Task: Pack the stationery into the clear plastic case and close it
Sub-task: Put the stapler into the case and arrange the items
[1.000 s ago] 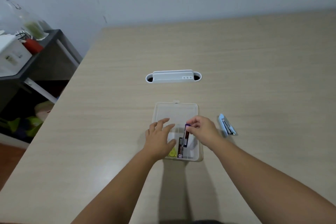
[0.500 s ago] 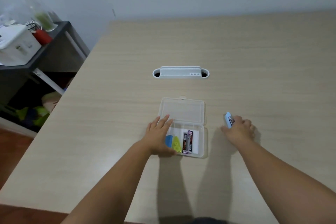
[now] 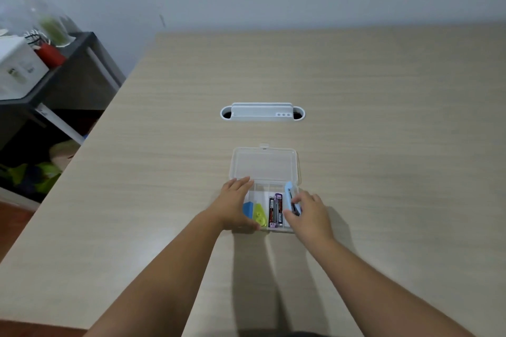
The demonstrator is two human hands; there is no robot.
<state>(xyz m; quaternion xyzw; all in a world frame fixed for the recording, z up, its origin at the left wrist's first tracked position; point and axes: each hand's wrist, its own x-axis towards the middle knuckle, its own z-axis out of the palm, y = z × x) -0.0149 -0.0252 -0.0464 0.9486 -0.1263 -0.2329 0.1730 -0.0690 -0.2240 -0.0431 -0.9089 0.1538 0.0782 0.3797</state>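
Observation:
The clear plastic case (image 3: 265, 164) lies open on the table, its lid folded back away from me. Inside it I see a blue eraser (image 3: 248, 209), a yellow-green item (image 3: 259, 215) and a dark lead-refill pack (image 3: 275, 210). My left hand (image 3: 235, 204) rests flat on the case's left edge, holding it down. My right hand (image 3: 308, 213) grips a light blue stapler (image 3: 289, 195) and holds it over the right side of the case.
A white cable-port cover (image 3: 262, 112) is set into the table beyond the case. A dark side shelf (image 3: 54, 82) with a white box, a red object and a glass vessel stands past the table's left edge.
My right hand let go of the lead-refill pack in the case, reached right for the blue stapler on the table, and has brought it back over the case. My left hand stayed on the case.

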